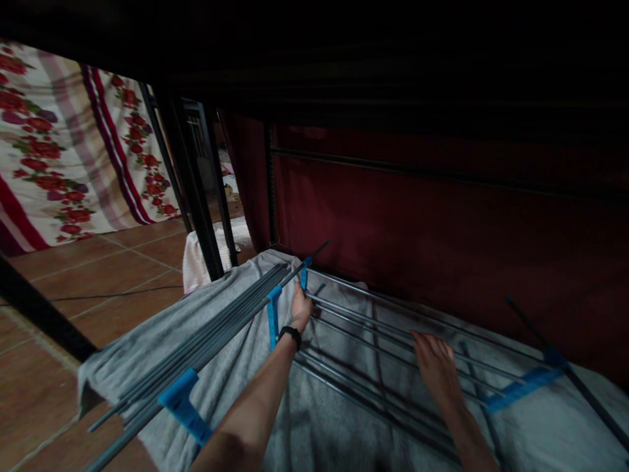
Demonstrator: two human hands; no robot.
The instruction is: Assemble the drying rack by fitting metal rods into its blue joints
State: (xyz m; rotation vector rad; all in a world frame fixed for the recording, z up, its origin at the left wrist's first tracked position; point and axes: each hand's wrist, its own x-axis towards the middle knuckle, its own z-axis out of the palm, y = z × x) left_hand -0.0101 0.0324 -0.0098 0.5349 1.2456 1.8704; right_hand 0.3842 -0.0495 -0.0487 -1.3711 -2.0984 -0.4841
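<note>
Head view: left hand (301, 307) clenched around the end of a raised wing of a grey-rod drying rack (206, 341), at the blue bracket (273, 316). Black wristband (291, 335) on that wrist. Right hand (435, 364) released, palm flat on the rack's flat rod section, fingers spread across the rods. Rack lies on a grey blanket (344, 419) over tiled floor (98, 275). Blue brackets visible: four. Dark red curtain (442, 229) behind, floral sheet (63, 144) to the left.

Domestic interior, probably a bedroom though the view is dim: terracotta floor tiles (73, 275) near left, floral bedsheet (63, 151) far left, dark red curtain (442, 223) far right.
</note>
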